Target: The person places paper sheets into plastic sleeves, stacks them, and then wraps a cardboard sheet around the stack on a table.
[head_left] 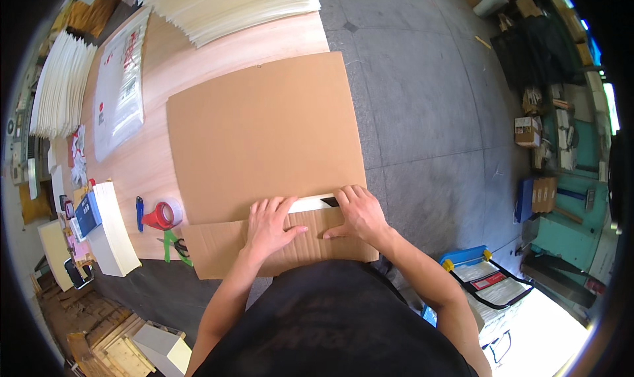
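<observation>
A large brown cardboard sheet point(264, 133) lies on the table in front of me. Its near part, a creased cardboard flap point(310, 226), is folded against my body. Along the fold shows a narrow white strip point(310, 205) with a black patch at its right end; what it belongs to is hidden under the cardboard. My left hand point(269, 226) curls its fingers over the flap's far edge, left of the strip, thumb on the flap. At the strip's right end my right hand point(358, 215) grips the same edge, thumb pointing inward.
Left of the cardboard are a red tape dispenser point(160, 216), a blue cutter point(139, 213) and green-handled scissors point(173, 246). Stacks of white sheets point(238, 6) and a clear plastic bag point(121, 86) lie farther back. Right of the table edge, a blue-and-black trolley point(489, 281) stands on the grey floor.
</observation>
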A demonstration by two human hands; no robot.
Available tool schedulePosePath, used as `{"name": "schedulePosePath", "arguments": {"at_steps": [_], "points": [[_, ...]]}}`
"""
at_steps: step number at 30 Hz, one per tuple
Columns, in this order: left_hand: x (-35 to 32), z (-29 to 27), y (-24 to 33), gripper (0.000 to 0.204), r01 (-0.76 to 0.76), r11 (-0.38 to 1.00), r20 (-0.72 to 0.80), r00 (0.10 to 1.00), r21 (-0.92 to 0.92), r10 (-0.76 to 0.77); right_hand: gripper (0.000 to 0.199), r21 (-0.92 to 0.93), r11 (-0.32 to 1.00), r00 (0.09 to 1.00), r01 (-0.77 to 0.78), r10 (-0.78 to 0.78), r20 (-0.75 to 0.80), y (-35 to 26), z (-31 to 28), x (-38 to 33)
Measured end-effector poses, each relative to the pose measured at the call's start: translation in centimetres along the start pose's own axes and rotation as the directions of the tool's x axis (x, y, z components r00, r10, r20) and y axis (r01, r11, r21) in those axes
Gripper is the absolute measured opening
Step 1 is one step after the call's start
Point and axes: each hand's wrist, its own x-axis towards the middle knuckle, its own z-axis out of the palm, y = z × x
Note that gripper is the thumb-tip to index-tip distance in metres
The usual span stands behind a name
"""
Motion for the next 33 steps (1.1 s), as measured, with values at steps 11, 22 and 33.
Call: {"name": "schedulePosePath", "arguments": {"at_steps": [11, 22, 33], "points": [[0.6, -1.9, 2.2, 0.081, 0.296, 0.949, 0.24, 0.918, 0.112, -0.315, 0.071, 0.594, 0.765, 0.873, -0.249, 0.443, -0.205, 6.8, 0.7, -9.2], [0.9, -1.2, 1.1, 0.085, 0.178, 0.963, 0.315, 0.919, 0.204, -0.236, 0.058, 0.78, 0.607, 0.917, -0.152, 0.38, -0.117, 3.8, 6.0, -10.2], [0.2, 0.6, 0.7, 0.082, 0.151, 0.975, 0.284, 0.939, 0.161, -0.193, 0.05, 0.724, 0.669, 0.922, -0.168, 0.366, -0.125, 4.2, 6.3, -10.5]]}}
